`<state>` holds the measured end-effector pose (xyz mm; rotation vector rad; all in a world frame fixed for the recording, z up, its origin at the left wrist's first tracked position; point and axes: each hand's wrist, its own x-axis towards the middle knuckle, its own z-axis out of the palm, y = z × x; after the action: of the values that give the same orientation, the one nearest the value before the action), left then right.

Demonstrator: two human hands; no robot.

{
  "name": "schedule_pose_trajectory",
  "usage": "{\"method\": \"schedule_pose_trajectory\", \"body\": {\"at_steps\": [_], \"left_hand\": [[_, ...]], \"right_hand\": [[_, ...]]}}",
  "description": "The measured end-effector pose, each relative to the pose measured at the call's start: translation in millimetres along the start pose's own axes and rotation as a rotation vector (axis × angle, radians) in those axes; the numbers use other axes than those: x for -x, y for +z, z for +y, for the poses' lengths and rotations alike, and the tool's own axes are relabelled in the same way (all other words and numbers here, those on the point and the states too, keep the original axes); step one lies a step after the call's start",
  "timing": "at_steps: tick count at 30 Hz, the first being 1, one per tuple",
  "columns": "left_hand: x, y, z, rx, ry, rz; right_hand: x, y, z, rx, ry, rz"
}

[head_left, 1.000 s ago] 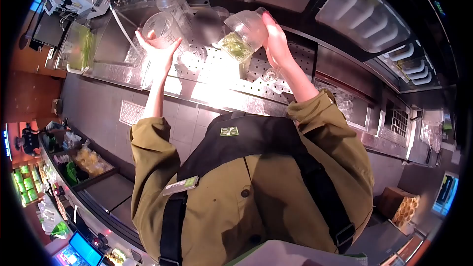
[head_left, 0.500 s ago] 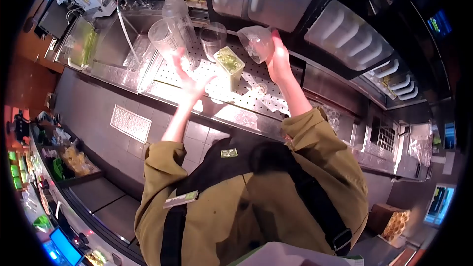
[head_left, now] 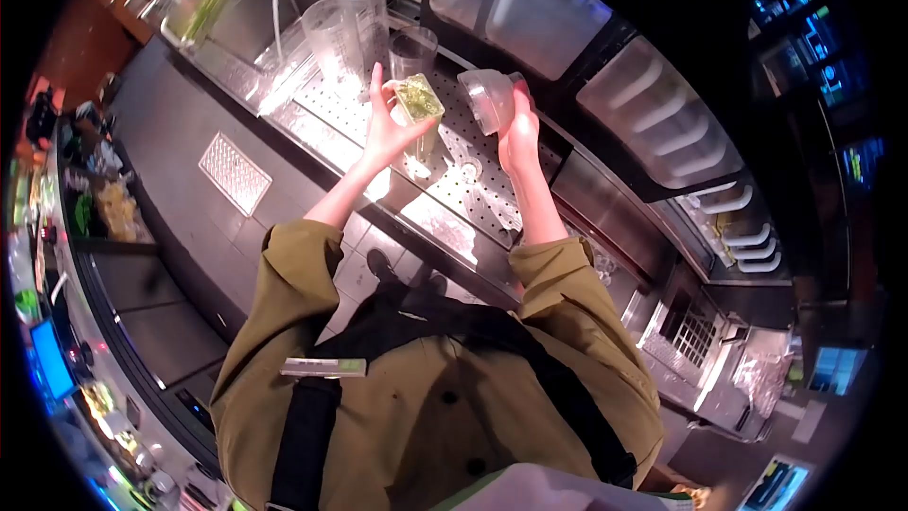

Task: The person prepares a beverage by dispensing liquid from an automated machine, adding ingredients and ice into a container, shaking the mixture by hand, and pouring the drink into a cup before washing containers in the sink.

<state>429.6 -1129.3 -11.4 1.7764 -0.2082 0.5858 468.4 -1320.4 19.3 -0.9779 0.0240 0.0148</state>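
Note:
My left hand [head_left: 386,132] is around a clear square container [head_left: 426,144] with chopped green stuff in its top. The thumb crosses its near side, and one finger points up. My right hand [head_left: 519,137] grips a translucent plastic cup-like vessel [head_left: 487,101] from its right side, tilted above the perforated drain tray [head_left: 473,199]. Behind the green-filled container stands a clear round cup [head_left: 413,49]. Farther left are a tall clear pitcher [head_left: 329,33] and a translucent bottle-shaped vessel [head_left: 364,14].
A metal sink [head_left: 248,14] with a hose lies at the left. White-handled clear bins [head_left: 539,19] line the back of the counter. Ice-like pieces [head_left: 602,265] show at the right. A metal floor plate [head_left: 235,173] lies behind the counter's front edge.
My left hand has moved from beside the green-filled container to around it. The right hand still holds the translucent vessel, now turned a little. The whole view has shifted and rotated.

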Motion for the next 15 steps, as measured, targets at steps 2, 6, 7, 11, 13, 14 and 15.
{"method": "schedule_pose_trajectory", "body": {"at_steps": [2, 6, 7, 11, 13, 14, 15], "left_hand": [[6, -2, 6, -0.006, 0.011, 0.040], [19, -21, 16, -0.061, -0.009, 0.078], [22, -28, 19, -0.068, -0.016, 0.069], [25, -71, 35, 0.004, -0.057, 0.075], [21, -97, 44, 0.011, -0.087, 0.113], [21, -111, 36, 0.027, -0.073, 0.159], [16, -128, 33, 0.024, -0.083, 0.156]], "right_hand": [[3, 10, -5, 0.177, -0.059, -0.007], [20, 56, -30, 0.451, -0.218, -0.138], [17, 63, -29, 0.514, -0.295, -0.186], [12, 117, -31, 0.537, -0.190, -0.466], [8, 155, -26, 0.564, -0.165, -0.628], [7, 176, -23, 0.575, -0.139, -0.702], [5, 195, -15, 0.588, -0.110, -0.778]]}}
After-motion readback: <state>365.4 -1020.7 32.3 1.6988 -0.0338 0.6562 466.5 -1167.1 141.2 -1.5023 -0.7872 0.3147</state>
